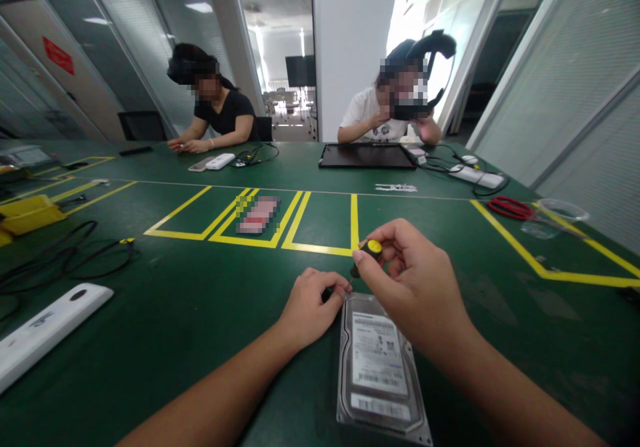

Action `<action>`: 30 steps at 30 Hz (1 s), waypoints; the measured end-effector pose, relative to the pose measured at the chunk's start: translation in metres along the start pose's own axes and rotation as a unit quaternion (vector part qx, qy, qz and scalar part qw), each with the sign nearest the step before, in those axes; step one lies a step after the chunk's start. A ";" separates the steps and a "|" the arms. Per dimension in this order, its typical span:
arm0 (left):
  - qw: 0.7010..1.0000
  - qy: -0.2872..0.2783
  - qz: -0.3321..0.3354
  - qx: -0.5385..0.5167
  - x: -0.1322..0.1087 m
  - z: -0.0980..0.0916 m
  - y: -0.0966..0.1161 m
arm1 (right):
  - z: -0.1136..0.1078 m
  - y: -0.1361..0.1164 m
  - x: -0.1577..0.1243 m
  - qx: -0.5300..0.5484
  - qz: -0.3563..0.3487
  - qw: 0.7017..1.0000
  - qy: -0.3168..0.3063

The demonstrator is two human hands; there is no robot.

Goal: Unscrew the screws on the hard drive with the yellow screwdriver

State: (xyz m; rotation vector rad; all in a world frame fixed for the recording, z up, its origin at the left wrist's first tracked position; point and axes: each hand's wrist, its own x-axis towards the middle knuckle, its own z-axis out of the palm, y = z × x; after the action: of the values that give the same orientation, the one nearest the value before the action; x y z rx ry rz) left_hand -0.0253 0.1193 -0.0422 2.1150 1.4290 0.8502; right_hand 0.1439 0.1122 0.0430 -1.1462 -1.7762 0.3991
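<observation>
A silver hard drive [379, 367] with a white label lies flat on the green table, close in front of me. Held upright over its far left corner is a small screwdriver [374, 247] with a black and yellow handle. My right hand [413, 280] grips that handle between thumb and fingers. At the same corner, my left hand [313, 305] has its thumb and fingertips pinched together beside the screwdriver's lower end. Whatever sits between those fingertips is too small to make out.
Yellow tape [320, 249] marks boxes beyond my hands, one with a phone [259, 215]. To the right lie red-handled scissors [510, 207] and a clear plastic container [563, 210]. A white device [53, 330], cables [95, 267] and a yellow bin [33, 217] occupy the left. Two people sit opposite.
</observation>
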 end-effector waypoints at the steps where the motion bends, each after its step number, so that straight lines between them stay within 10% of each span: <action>1: 1.000 0.000 -0.001 -0.001 0.000 0.000 0.000 | 0.000 0.000 0.000 0.002 0.001 1.000 0.000; 21: 1.000 -0.002 -0.002 0.005 -0.001 0.001 -0.001 | 0.004 0.008 0.003 0.007 0.010 1.000 0.006; 30: 0.999 0.010 -0.032 -0.005 -0.002 0.003 -0.003 | 0.002 0.012 0.007 -0.053 -0.095 0.994 0.025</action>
State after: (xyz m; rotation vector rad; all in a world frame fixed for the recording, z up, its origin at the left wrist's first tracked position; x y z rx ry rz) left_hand -0.0256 0.1187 -0.0472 2.0467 1.4911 0.8540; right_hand 0.1476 0.1250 0.0373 -1.0395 -1.8601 0.1637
